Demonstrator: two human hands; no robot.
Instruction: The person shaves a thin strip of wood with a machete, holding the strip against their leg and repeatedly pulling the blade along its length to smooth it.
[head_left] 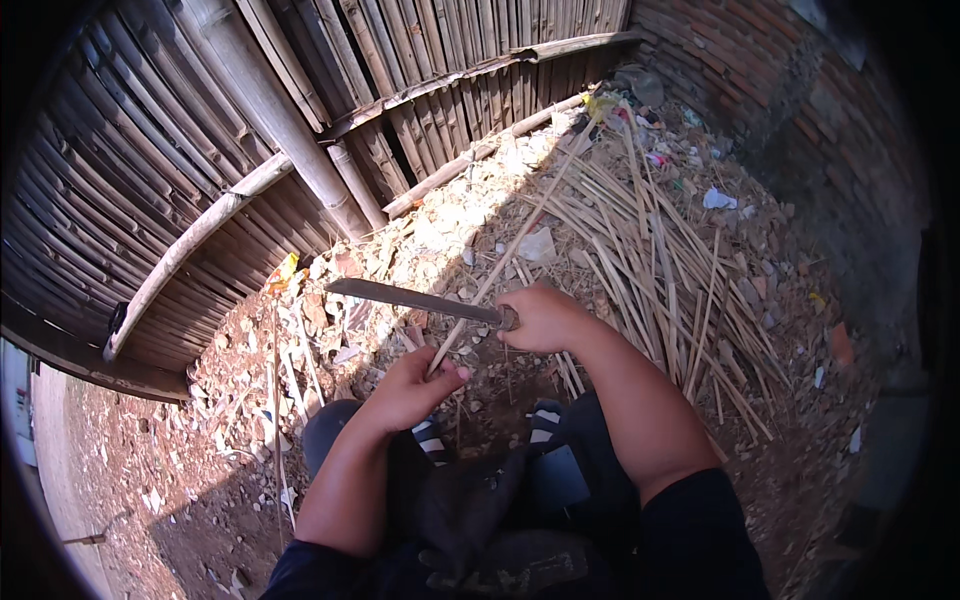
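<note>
My left hand (408, 392) is closed round the near end of a long, thin bamboo strip (508, 258). The strip slants away up and to the right, toward the far rubble. My right hand (545, 318) grips the handle of a machete (415, 298), whose dark blade points left. That blade crosses the strip a short way beyond my left hand; whether the two touch I cannot tell. To the right of my right hand lies a loose pile of split bamboo strips (660, 270) on the ground.
A bamboo slat fence (430, 120) with thick poles stands ahead and to the left. At the far right rises a brick wall (720, 60). Rubble and litter (430, 235) cover the ground. A few strips (277, 420) lie by my left knee, and my striped footwear (545, 420) shows below.
</note>
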